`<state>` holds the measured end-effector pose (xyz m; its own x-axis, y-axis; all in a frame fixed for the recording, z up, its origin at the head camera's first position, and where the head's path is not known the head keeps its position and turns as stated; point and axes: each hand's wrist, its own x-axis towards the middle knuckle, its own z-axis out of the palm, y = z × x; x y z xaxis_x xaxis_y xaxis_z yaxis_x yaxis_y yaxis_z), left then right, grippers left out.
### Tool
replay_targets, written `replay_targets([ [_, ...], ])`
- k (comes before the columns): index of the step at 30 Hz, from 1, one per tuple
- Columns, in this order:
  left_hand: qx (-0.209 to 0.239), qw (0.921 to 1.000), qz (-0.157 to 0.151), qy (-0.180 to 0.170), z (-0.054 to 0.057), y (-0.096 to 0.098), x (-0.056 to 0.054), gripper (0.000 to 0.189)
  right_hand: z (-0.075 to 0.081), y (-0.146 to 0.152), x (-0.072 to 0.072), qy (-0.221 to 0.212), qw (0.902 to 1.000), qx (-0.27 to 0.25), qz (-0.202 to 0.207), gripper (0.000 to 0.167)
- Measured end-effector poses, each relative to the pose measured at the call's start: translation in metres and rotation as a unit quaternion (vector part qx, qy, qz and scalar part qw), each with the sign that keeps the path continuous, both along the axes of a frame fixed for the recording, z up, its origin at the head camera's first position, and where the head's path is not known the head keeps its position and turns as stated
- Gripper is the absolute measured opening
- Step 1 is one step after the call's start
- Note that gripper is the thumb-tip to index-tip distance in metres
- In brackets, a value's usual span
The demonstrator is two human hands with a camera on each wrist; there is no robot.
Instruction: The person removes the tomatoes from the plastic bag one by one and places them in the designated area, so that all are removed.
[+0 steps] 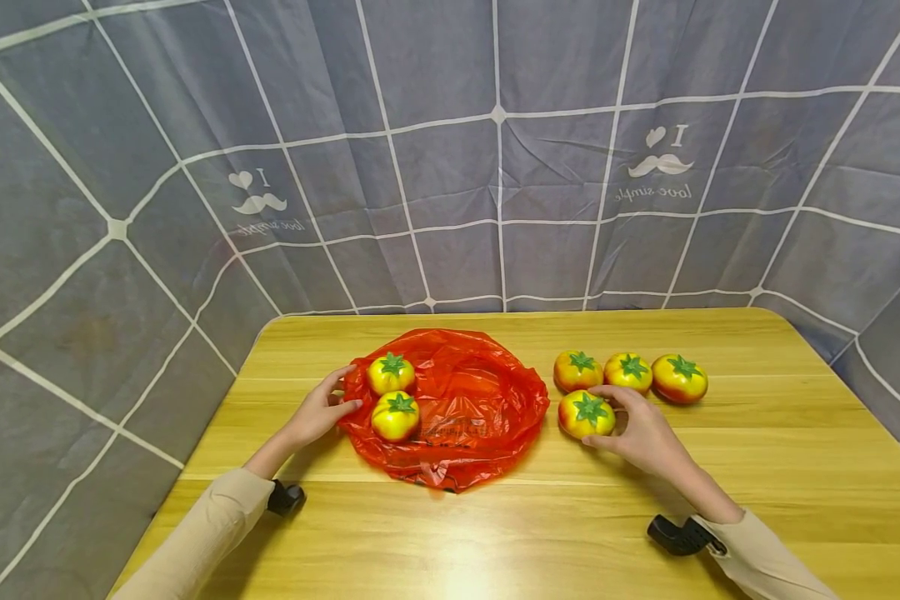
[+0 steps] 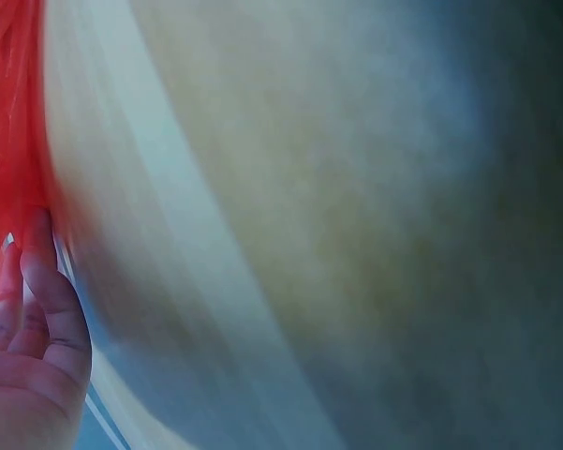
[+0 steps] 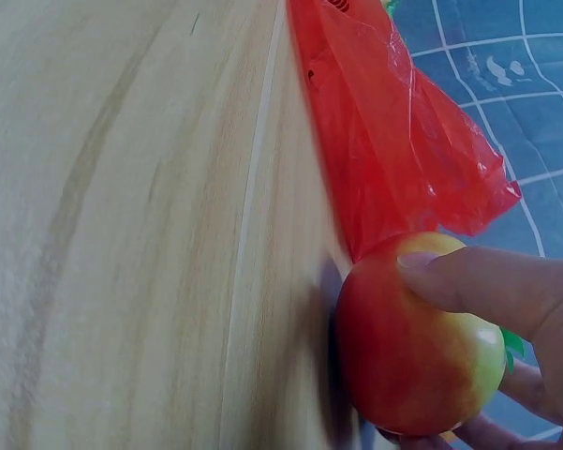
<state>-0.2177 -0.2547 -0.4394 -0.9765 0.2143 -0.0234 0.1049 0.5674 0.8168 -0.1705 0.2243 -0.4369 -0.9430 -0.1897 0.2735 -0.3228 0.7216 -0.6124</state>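
A red plastic bag (image 1: 487, 417) lies spread open on the table, with two yellow-red tomatoes with green star-shaped tops on its left part: an upper tomato (image 1: 390, 374) and a lower tomato (image 1: 395, 417). My left hand (image 1: 320, 412) holds the bag's left edge between thumb and fingers; the left wrist view shows its fingers at the red plastic (image 2: 14, 122). To the right of the bag, my right hand (image 1: 641, 429) grips another tomato (image 1: 585, 414) from its right side. In the right wrist view the thumb presses on this tomato (image 3: 403, 347), close to the bag's edge.
Behind the right hand, three more tomatoes stand in a row: a left one (image 1: 576, 371), a middle one (image 1: 628, 372) and a right one (image 1: 679, 379). The wooden table (image 1: 450, 542) ends at a grey curtain (image 1: 450, 183) with white lines.
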Motion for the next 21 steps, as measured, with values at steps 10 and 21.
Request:
replay_targets([
  [10, 0.001, 1.0000, 0.000, 0.003, 0.0020, 0.0013, 0.0006, 0.061, 0.0018, 0.0021, 0.0007, -0.005, 0.9999, -0.015, 0.006, 0.070],
  [21, 0.007, 1.0000, -0.002, 0.001, 0.0019, 0.0014, 0.0008, 0.062, 0.0039, 0.0057, -0.0005, -0.015, 0.9995, -0.020, 0.017, 0.063],
])
